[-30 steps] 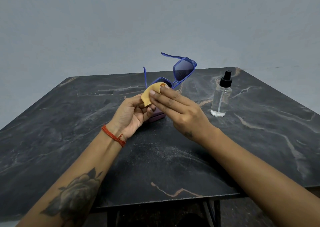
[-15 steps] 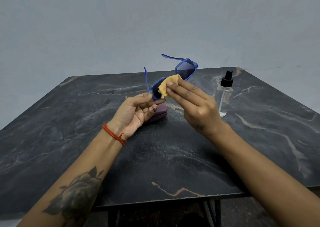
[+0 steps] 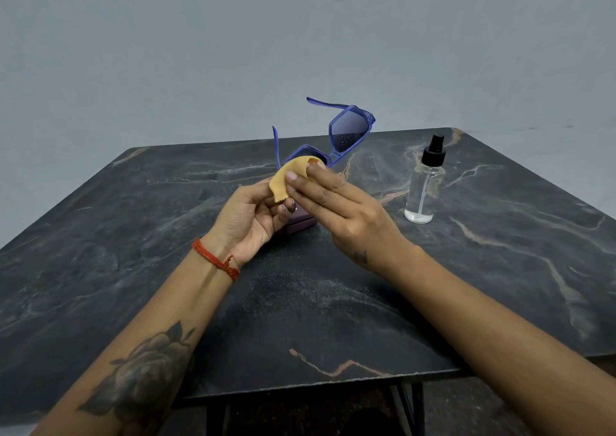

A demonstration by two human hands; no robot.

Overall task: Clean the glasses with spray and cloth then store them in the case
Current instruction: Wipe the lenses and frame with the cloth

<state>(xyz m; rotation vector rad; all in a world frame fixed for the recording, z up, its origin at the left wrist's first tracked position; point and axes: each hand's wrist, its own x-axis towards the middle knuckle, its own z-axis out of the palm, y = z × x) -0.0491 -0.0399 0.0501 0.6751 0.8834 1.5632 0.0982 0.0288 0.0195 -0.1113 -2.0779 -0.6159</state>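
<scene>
marble table [image 3: 140,269], cloth [image 3: 289,179] on glasses [image 3: 350,129], apparently

Table [image 3: 140,235]: square top, dark grey marble-pattern surface with pale and rust-coloured veins; front edge chipped pale. Black metal legs [image 3: 411,409] under the front edge. Wall [image 3: 166,52]: plain grey-blue, behind the far edge.

We see soft, even, rather dim light with no glare. Faint shadows lie under our arms on the table [image 3: 100,235]. The wide lens bows its edges (most at the corners). Focus is fair, the wall [image 3: 166,52] slightly grainy.
</scene>
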